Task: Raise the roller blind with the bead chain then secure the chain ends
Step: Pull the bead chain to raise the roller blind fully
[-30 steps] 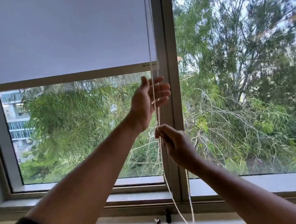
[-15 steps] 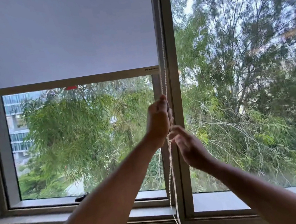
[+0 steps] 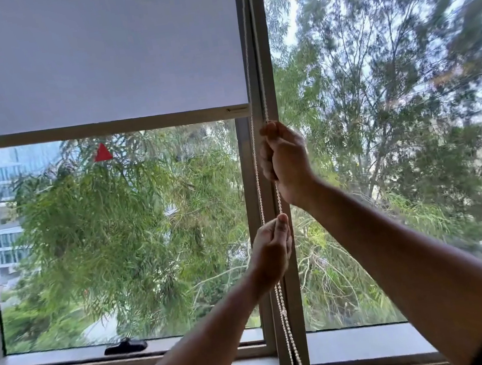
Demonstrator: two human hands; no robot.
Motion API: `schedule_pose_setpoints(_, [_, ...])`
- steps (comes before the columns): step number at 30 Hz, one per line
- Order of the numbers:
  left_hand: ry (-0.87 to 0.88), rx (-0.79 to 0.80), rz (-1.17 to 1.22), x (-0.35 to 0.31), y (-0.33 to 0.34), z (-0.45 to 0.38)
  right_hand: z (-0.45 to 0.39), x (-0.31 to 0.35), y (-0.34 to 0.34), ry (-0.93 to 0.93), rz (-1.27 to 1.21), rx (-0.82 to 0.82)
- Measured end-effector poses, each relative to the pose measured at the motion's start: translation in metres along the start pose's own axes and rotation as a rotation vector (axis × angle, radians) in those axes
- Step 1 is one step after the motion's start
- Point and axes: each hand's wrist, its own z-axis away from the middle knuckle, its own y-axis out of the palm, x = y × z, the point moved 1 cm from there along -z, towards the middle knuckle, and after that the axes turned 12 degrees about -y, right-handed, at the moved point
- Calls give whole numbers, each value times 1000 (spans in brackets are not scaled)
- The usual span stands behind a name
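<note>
Bead chain point(image 3: 258, 180): one strand fisted in right hand point(image 3: 286, 161), pinched just below by left hand point(image 3: 270, 255); slack hangs beneath. Roller blind point(image 3: 91, 55) partly raised above both. Risk: beads slipped through if grips are loosened; blind dropped.

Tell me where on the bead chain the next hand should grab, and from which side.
Take the bead chain on the strand both hands already hold, just above the right hand, coming from the room side. It hangs vertical and taut against the window frame, so a thumb-and-finger pinch grip across the beads probably suits. The left hand pinches the same way lower down.
</note>
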Motion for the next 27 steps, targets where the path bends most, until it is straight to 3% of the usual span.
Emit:
schedule_pose_setpoints(4, [-105, 32, -60, -5, -29, -4, 21, -11, 3, -57, -18, 31])
schedule_pose_setpoints(9, [-18, -198, 69, -70, -49, -24, 45, -26, 0, -187, 57, 43])
schedule_pose_setpoints(15, [41, -23, 142, -184, -30, -47, 71, -49, -9, -267, 259, 100])
schedule_pose_setpoints(20, [-4, -93, 205, -207, -18, -53, 85, -68, -24, -296, 379, 175])
schedule_pose_setpoints(23, [48, -140, 205, -186, -15, -51, 85, -79, -42, -236, 437, 268])
schedule_pose_setpoints(27, [63, -153, 232, -152, -15, -48, 74, -83, -62, 26, 365, 347])
